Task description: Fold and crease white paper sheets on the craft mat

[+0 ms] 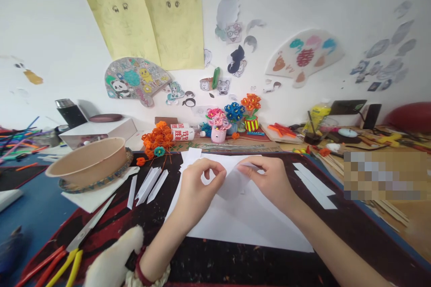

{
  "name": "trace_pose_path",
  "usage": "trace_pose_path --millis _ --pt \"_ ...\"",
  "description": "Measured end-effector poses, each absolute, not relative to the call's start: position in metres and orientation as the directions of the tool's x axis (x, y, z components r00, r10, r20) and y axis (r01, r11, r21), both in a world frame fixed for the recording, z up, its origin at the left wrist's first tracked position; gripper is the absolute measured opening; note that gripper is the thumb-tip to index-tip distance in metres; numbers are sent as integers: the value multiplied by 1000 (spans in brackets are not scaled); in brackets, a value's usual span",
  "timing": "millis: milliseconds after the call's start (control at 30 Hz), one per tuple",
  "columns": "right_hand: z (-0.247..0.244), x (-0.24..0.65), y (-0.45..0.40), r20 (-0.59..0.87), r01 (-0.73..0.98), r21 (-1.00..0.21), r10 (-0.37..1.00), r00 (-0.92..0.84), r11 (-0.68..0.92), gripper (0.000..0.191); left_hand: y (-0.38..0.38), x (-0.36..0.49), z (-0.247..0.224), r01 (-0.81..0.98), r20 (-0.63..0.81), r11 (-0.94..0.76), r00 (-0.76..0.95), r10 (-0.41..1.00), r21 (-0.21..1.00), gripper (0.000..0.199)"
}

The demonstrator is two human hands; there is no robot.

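Observation:
My left hand (201,190) is closed in a pinch, thumb and forefinger tips together. Facing it, my right hand (273,181) pinches too. Between the two sets of fingertips is a small piece of white paper (232,167), hard to make out against the white below. Both hands are above a large white sheet of paper (242,231) on the dark mat (215,258). Several folded white paper strips (148,184) lie left of the sheet, and flat white paper strips (314,186) lie to its right.
Scissors (89,226) and pliers (63,264) lie at the front left, near a round beige tray (85,161). Orange pipe-cleaner flowers (157,139), a white bottle (182,132) and small flower pots (218,133) line the back. Wooden sticks (387,213) lie on the right.

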State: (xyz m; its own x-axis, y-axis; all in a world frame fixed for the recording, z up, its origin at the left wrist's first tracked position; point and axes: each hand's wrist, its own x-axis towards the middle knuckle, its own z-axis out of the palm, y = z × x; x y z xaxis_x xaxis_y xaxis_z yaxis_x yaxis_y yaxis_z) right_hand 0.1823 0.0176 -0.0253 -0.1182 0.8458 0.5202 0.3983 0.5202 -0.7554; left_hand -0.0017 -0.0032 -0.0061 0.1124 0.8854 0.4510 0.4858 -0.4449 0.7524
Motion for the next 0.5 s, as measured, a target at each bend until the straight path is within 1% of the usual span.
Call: trace_pose_path --millis 167,333,500 --pt "-27 171 12 552 347 -724 802 -228 596 16 -4 2 -10 492 444 -455 149 884 742 8" --pt "-29 170 11 564 340 -713 790 -240 613 18 -3 2 -12 498 441 -452 148 885 740 8" --pt "-29 170 11 566 334 -715 789 -240 614 16 -4 2 -13 496 433 -441 140 891 748 8"
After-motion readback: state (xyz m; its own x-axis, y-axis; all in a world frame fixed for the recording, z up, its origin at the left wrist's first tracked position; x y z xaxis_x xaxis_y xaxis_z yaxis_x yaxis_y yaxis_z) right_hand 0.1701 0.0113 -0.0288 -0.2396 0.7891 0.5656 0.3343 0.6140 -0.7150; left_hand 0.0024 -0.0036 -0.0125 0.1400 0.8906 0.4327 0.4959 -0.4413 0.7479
